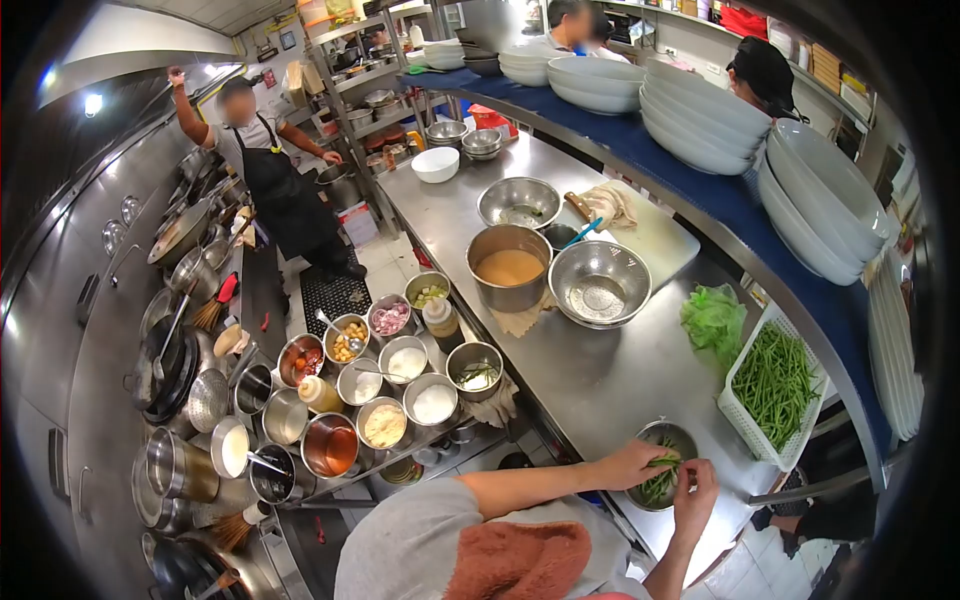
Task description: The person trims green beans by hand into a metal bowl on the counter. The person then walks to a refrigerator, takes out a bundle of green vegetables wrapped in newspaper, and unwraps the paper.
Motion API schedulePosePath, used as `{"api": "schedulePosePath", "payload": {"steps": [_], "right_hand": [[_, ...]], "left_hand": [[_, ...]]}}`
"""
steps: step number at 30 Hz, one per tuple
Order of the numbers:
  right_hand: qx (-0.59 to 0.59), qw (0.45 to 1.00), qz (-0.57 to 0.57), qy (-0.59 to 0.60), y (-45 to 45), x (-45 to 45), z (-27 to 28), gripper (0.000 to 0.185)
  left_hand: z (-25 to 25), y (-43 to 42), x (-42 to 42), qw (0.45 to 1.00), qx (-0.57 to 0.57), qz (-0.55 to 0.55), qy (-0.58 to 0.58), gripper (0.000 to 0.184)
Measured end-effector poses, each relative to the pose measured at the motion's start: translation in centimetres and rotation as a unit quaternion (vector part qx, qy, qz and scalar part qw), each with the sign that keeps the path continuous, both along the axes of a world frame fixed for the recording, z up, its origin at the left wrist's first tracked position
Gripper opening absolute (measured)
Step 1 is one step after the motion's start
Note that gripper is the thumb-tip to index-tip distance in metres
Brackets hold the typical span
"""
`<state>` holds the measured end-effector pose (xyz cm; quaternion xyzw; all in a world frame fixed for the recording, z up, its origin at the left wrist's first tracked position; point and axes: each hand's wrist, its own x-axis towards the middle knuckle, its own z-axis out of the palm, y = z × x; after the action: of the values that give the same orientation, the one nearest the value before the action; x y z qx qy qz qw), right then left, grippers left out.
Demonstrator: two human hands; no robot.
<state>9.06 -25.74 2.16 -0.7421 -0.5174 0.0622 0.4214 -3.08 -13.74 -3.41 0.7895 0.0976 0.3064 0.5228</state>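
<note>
Over a small metal bowl (684, 434) at the front of the steel counter, my left hand (636, 465) is closed on a few green beans (664, 461). My right hand (694, 490) is beside it, with its fingers pinched together at the bean ends; what exactly lies between them is too small to make out. More cut green beans (656, 490) lie inside the bowl, partly hidden by my hands. To the right, a white plastic basket (740, 408) holds a heap of long whole green beans (775, 385).
A crumpled green plastic bag (714, 322) lies behind the basket. Further back are a pot of orange-brown sauce (510, 268), a steel colander (600, 285) and a cutting board (665, 240). Stacked white bowls (700, 115) line the overhead shelf. A person in a black apron (275, 190) stands far left.
</note>
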Motion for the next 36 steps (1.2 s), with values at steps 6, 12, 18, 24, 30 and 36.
{"api": "schedulePosePath", "payload": {"steps": [6,12,18,24,30,36], "right_hand": [[0.056,0.998,-0.001,0.035,-0.7,-0.4,0.1,0.006],[0.003,0.998,0.018,0.059,-1.8,1.2,-1.5,0.003],[0.125,0.797,0.031,0.59,-1.4,1.5,-5.3,0.009],[0.064,0.863,0.031,0.5,-0.6,1.1,-5.8,0.008],[0.002,0.956,0.025,0.292,0.7,-0.5,-6.1,0.01],[-0.038,0.957,0.071,0.279,-0.1,-0.8,-5.3,0.013]], "left_hand": [[0.4,0.1,-0.4,0.995,0.08,-0.017,0.058,0.029],[0.7,0.6,-0.6,0.988,0.111,-0.03,0.106,0.029],[-0.2,0.4,-0.3,0.996,0.065,-0.041,0.052,0.025],[0.7,-0.2,-0.8,1.0,-0.007,-0.021,0.005,0.021],[1.7,-0.2,-0.7,0.969,-0.247,-0.01,0.018,0.021],[0.2,-0.1,-0.7,0.824,-0.564,-0.047,0.025,0.025]]}}
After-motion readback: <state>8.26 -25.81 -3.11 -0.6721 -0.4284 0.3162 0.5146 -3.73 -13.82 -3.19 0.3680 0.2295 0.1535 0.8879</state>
